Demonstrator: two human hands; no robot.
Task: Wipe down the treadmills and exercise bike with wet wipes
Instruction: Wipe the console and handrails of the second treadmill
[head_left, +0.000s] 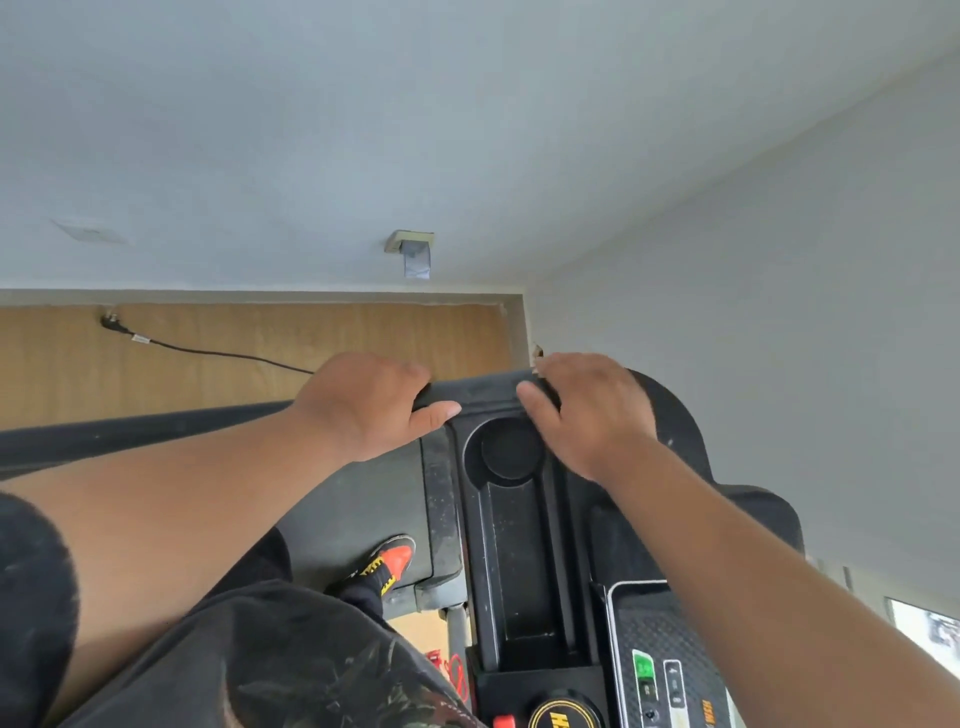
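The black treadmill console (524, 545) runs up the middle of the view, with a round cup holder (511, 449) and a long tray slot. My left hand (363, 405) grips the console's far end edge, fingers curled over it and thumb on the near face. My right hand (587, 410) holds the same edge just to the right, fingers over the top and thumb beside the cup holder. No wet wipe shows in either hand; a small pale bit pokes out at the right fingertips, too small to identify.
The control panel (654, 670) with a green button lies at the bottom right. The grey treadmill belt (363, 509) lies left of the console, with my orange-and-black shoe (389, 561) on it. A black power cable (208, 353) and plug lie on the wood floor. White walls surround the machine.
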